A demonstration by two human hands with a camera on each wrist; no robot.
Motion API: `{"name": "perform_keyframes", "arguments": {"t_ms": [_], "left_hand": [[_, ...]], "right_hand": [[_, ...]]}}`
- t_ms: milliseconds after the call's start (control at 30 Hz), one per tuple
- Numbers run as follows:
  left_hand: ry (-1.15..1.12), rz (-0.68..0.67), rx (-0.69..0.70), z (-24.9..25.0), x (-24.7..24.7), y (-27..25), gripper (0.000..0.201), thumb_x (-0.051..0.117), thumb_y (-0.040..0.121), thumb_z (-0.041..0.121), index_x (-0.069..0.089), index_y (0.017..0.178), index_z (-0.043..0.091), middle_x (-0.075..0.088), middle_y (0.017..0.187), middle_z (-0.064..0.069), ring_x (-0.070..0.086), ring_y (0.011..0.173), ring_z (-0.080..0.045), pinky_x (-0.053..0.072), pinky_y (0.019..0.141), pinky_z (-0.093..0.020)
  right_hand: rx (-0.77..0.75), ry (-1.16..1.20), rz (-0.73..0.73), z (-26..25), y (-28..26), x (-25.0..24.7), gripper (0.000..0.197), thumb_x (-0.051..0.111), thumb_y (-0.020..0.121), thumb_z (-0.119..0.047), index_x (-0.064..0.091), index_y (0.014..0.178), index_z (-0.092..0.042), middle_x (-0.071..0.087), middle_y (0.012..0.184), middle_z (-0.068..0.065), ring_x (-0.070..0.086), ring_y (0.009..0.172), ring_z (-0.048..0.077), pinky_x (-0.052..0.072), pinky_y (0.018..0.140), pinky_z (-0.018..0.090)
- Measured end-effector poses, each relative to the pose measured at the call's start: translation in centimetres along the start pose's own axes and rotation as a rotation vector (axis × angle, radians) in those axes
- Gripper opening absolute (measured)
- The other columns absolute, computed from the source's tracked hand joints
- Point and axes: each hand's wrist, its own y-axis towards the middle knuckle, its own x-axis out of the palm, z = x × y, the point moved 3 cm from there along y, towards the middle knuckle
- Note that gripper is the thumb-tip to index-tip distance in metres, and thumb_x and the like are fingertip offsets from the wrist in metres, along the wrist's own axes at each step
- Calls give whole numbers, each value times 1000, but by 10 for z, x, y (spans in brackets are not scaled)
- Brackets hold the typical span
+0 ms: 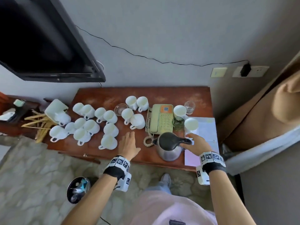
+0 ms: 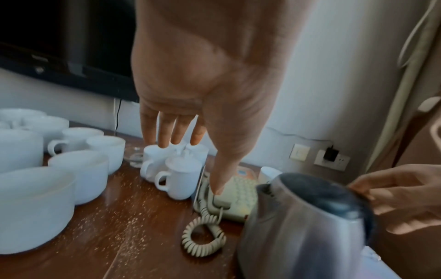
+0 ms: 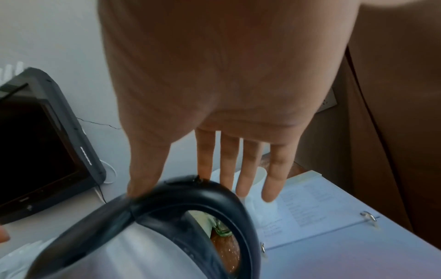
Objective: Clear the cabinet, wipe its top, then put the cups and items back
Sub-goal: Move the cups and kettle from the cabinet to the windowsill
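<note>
Several white cups (image 1: 90, 125) stand crowded on the left and middle of the dusty wooden cabinet top (image 1: 170, 95). A steel kettle (image 1: 168, 148) with a black lid and handle stands near the front edge. My right hand (image 1: 196, 143) hovers at the kettle's handle (image 3: 214, 198), fingers straight, the thumb close to or touching it. My left hand (image 1: 128, 143) is stretched out flat just above bare wood, between the cups and the kettle, and holds nothing. A beige telephone (image 1: 160, 119) with a coiled cord (image 2: 203, 239) lies behind the kettle.
A clear glass (image 1: 189, 107), a green glass (image 1: 178, 123) and a glass bowl (image 1: 121, 109) stand among the cups. An open ring binder (image 1: 206, 132) covers the right end. A TV (image 1: 40, 38) hangs above left; a bin (image 1: 78, 189) is on the floor.
</note>
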Motion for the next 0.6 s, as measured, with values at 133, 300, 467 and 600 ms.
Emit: {"name": "perform_keyframes", "arguments": {"t_ms": [133, 300, 467, 600], "left_hand": [[-93, -85, -54, -14, 14, 50, 72, 70, 94, 37, 36, 149, 7, 46, 146, -12, 50, 132, -33, 50, 99, -44], [-349, -148, -175, -42, 28, 114, 64, 61, 99, 38, 39, 146, 1, 49, 142, -19, 56, 125, -37, 52, 96, -46], [-498, -195, -178, -52, 38, 160, 51, 47, 106, 38, 53, 134, -5, 65, 121, -24, 64, 109, -43, 47, 78, -39], [-565, -277, -180, -55, 48, 179, 50, 41, 108, 42, 63, 109, -3, 67, 100, -21, 67, 95, -43, 50, 75, -39]], "right_hand": [[46, -57, -92, -6, 22, 10, 35, 77, 84, -49, 64, 98, -20, 68, 90, 0, 63, 86, 21, 47, 75, 33], [76, -32, -156, -13, 31, 8, 30, 80, 84, -40, 69, 98, -15, 71, 92, 2, 64, 89, 21, 46, 82, 33], [86, -37, -164, -9, 35, 8, 31, 81, 82, -41, 70, 94, -15, 72, 89, 1, 65, 87, 21, 48, 82, 32], [102, -87, -166, -8, 40, 10, 30, 77, 87, -40, 69, 96, -13, 71, 94, 4, 64, 90, 22, 47, 84, 30]]}}
